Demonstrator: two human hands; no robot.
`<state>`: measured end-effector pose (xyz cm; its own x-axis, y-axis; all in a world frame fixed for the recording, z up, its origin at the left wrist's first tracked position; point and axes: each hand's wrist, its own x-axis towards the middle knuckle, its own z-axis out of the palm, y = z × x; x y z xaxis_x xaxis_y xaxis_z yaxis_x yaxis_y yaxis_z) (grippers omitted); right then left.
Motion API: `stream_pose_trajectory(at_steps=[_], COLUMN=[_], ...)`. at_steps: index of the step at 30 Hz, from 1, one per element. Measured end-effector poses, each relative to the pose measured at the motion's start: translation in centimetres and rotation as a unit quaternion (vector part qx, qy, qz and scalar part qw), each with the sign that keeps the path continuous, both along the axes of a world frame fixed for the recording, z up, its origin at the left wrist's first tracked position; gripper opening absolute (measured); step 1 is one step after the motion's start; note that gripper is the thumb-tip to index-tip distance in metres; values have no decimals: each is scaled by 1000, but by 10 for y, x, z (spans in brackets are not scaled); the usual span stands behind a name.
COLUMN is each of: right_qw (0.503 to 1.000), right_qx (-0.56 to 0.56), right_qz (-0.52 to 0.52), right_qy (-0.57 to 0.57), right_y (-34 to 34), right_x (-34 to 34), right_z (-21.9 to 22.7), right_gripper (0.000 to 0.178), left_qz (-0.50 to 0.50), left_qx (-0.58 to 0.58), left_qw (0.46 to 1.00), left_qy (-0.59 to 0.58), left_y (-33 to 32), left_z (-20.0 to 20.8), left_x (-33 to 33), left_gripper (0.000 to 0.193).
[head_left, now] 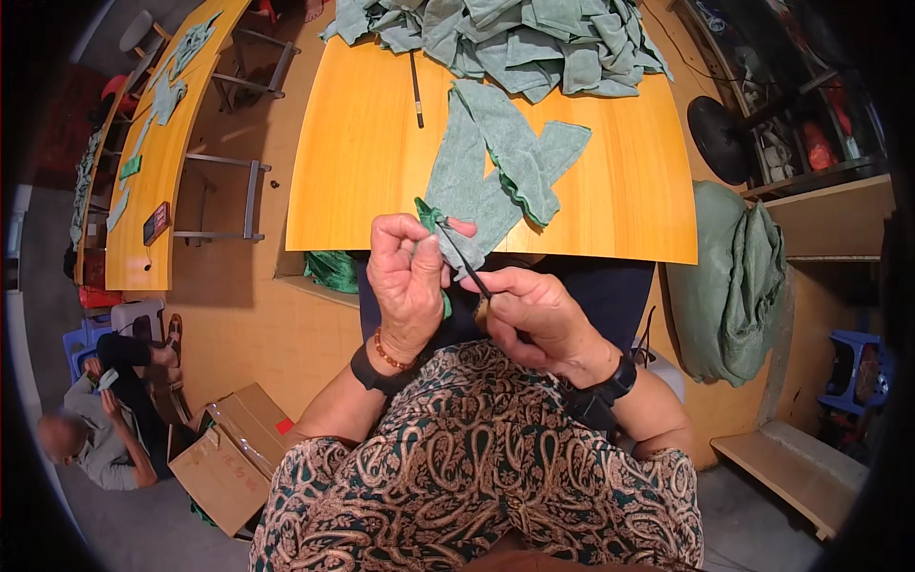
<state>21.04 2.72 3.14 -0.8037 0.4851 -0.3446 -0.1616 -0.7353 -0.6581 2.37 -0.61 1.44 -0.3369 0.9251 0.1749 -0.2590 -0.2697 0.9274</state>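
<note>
At the table's near edge, my left hand is closed in a pinch on the end of a grey-green cloth piece with a bright green edge. The rest of that cloth stretches away over the tabletop, folded over itself. My right hand grips a thin black stick-like tool, its far end against the cloth at my left fingertips. What its tip does there is too small to tell. Another thin black stick lies on the table beyond my left hand.
A large heap of grey-green cloth pieces covers the far end of the yellow table. To the right are a bulging green sack and a black fan. A cardboard box and a seated person are at lower left.
</note>
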Motion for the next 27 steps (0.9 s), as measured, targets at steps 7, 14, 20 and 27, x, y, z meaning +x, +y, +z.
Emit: stream_pose_trajectory(at_steps=[7, 14, 20, 27], right_qw=[996, 984, 991, 991], right_qx=[38, 97, 64, 71], right_qz=[34, 91, 45, 22], right_qy=[-69, -122, -113, -109], right_y=[9, 6, 6, 2], right_x=[15, 33, 27, 27], right_z=[16, 27, 9, 0], right_gripper=[30, 30, 28, 28], left_qz=[-45, -13, -55, -61], left_qx=[-51, -62, -89, -65], left_qw=[997, 997, 990, 996], left_qy=[-41, -43, -97, -17], left_y=[3, 7, 5, 4], left_z=[-6, -2, -3, -1], left_x=[-19, -17, -24, -18], left_gripper=[11, 13, 12, 10])
